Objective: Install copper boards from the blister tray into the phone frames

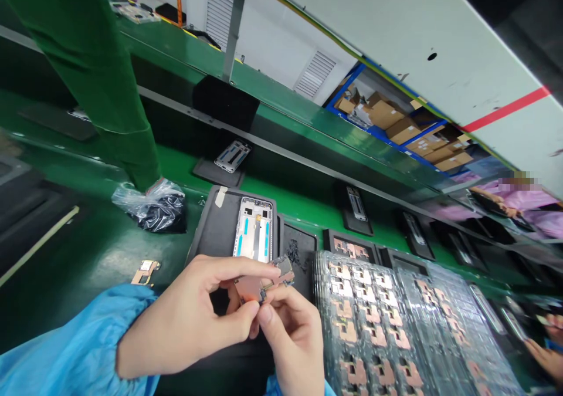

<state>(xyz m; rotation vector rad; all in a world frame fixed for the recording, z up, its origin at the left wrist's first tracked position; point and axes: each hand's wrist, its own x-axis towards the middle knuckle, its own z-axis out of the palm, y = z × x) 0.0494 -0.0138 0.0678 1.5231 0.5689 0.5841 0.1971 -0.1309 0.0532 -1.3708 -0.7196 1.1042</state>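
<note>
My left hand (189, 320) and my right hand (292, 334) meet over the near edge of the green bench, both pinching a small copper-coloured circuit board (264, 281). The left thumb and forefinger close on its left part, the right fingers grip its lower right end. Just beyond it a phone frame (254, 230) with blue strips lies face up in a dark grey fixture (217, 220). The board hides part of the fixture's near edge.
Clear trays (373, 320) of several copper boards lie to the right. A crumpled plastic bag (152, 205) lies at left, a loose copper part (144, 270) near my blue sleeve. More phone frames (231, 155) ride the conveyor; another person's pink sleeve (523, 199) shows at far right.
</note>
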